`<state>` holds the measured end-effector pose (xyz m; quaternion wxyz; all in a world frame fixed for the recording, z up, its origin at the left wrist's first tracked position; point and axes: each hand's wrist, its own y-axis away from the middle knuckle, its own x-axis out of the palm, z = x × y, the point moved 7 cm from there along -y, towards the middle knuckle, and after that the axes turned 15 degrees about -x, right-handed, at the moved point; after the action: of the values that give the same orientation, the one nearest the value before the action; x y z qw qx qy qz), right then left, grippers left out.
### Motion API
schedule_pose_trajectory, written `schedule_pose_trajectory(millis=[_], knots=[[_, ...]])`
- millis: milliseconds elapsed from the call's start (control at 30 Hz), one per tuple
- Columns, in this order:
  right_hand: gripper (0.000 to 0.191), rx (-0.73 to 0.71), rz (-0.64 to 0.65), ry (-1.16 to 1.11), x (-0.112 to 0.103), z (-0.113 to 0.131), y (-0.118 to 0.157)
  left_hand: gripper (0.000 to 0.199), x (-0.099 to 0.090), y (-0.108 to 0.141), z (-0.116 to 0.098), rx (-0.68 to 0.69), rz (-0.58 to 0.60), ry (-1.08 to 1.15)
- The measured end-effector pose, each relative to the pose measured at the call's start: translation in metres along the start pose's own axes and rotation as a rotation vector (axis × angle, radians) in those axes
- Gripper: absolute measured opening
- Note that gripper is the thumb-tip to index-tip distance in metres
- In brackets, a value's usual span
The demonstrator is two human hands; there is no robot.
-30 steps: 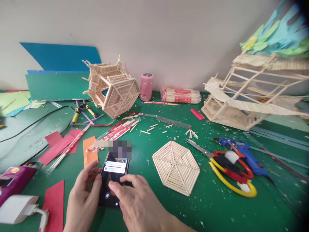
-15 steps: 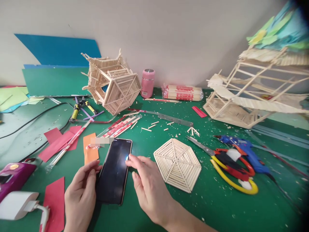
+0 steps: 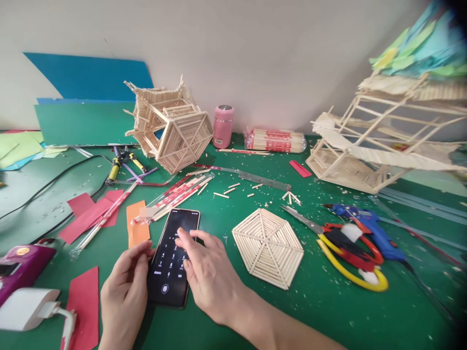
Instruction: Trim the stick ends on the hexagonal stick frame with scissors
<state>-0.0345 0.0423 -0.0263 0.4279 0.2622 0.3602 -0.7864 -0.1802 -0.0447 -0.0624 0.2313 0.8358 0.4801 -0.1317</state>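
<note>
A black smartphone (image 3: 171, 272) lies face up on the green table, its lit screen showing a number keypad. My left hand (image 3: 126, 287) is at the phone's left edge, fingers curled and thumb close to them, gripping at that edge. Over the upper part of the screen is my right hand (image 3: 209, 272), its index finger stretched out onto the keypad and its palm holding nothing. To the right of this hand lies a flat polygonal panel of thin wooden sticks (image 3: 268, 248).
Scissors (image 3: 350, 253) and a blue glue gun (image 3: 368, 226) lie at the right. Behind stand a stick lantern frame (image 3: 182, 131), a pink flask (image 3: 223, 126), wrapped sticks (image 3: 275, 140) and a larger stick structure (image 3: 383, 141). Red paper (image 3: 83, 306) and a white charger (image 3: 27, 308) sit left.
The phone's screen has gone from dark to a lit keypad. My right hand has moved left from the phone's right edge, its index finger now over the screen. The left hand has hardly moved.
</note>
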Motion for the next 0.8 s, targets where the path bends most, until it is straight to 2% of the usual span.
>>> schedule_pose_trajectory(millis=[167, 533, 733, 800], knots=[[0.056, -0.023, 0.053, 0.008, 0.004, 0.002, -0.003, 0.032, 0.001, -0.001, 0.001, 0.011, 0.019, 0.0], [0.057, -0.017, -0.019, -0.023, 0.006, 0.001, 0.0, 0.032, 0.002, -0.003, 0.007, 0.025, 0.026, 0.016], [0.053, 0.021, -0.189, -0.028, -0.016, -0.007, 0.007, 0.034, 0.002, -0.002, 0.006, 0.012, 0.017, 0.012], [0.053, 0.044, -0.211, -0.017, -0.021, -0.01, 0.012, 0.034, 0.002, -0.001, 0.006, 0.004, 0.025, 0.017]])
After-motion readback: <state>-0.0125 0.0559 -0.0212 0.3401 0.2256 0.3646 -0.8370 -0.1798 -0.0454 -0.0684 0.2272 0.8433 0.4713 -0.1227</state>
